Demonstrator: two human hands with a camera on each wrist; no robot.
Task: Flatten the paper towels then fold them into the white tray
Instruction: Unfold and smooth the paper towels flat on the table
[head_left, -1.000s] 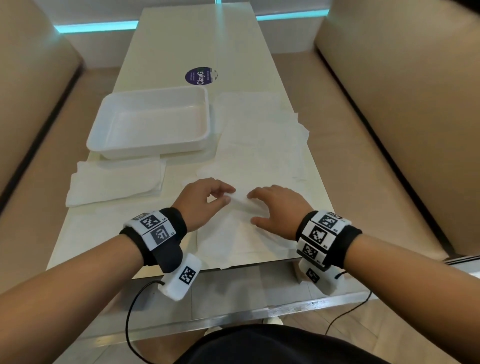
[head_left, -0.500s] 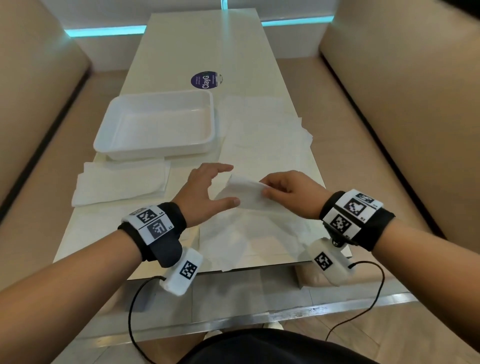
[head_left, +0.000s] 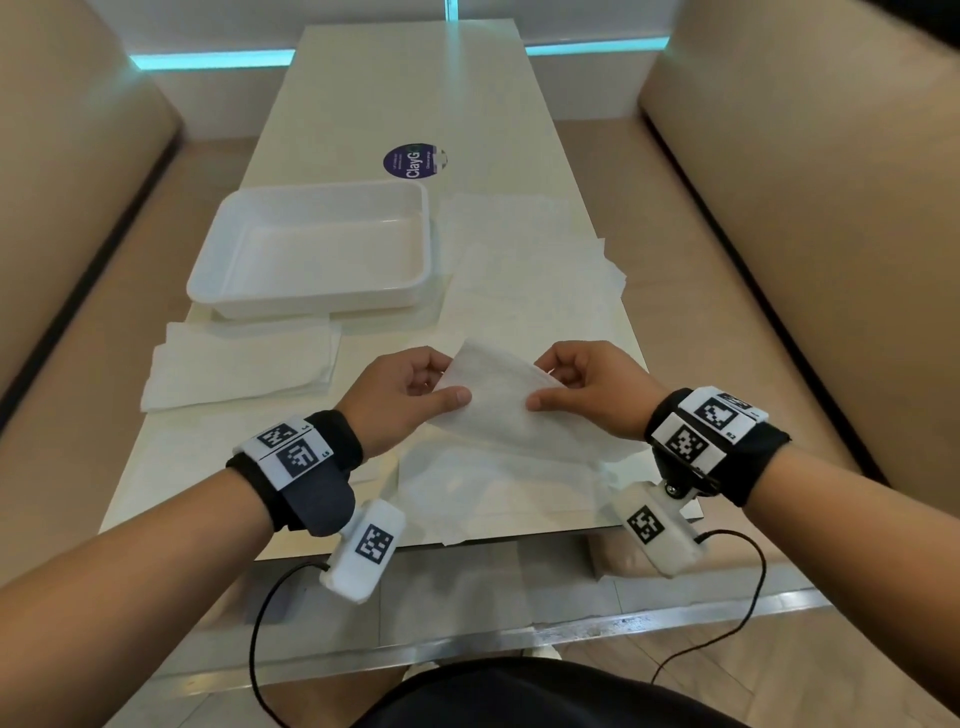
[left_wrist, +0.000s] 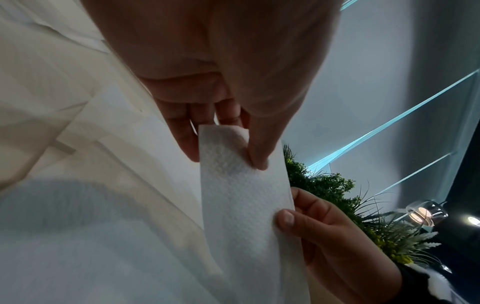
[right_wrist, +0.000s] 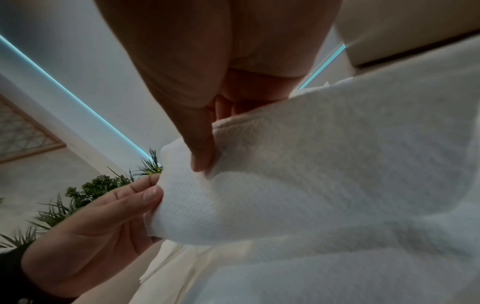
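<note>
A white paper towel (head_left: 498, 400) is lifted off the table near its front edge, its far edge raised and its near part trailing onto another sheet. My left hand (head_left: 410, 395) pinches its left side (left_wrist: 228, 156) between thumb and fingers. My right hand (head_left: 587, 389) pinches its right side (right_wrist: 207, 162) the same way. The white tray (head_left: 311, 301) sits empty at the left, beyond my hands. A folded towel stack (head_left: 239, 364) lies just in front of the tray.
More flat paper towels (head_left: 524, 260) lie spread to the right of the tray, reaching the table's right edge. A round purple sticker (head_left: 413, 162) marks the table (head_left: 405, 88) behind the tray. Beige padded benches (head_left: 810, 208) flank both sides.
Both hands went from pressing the towel flat to pinching its far edge. The right hand lifted it first, then the left took hold, and the towel rose off the table.
</note>
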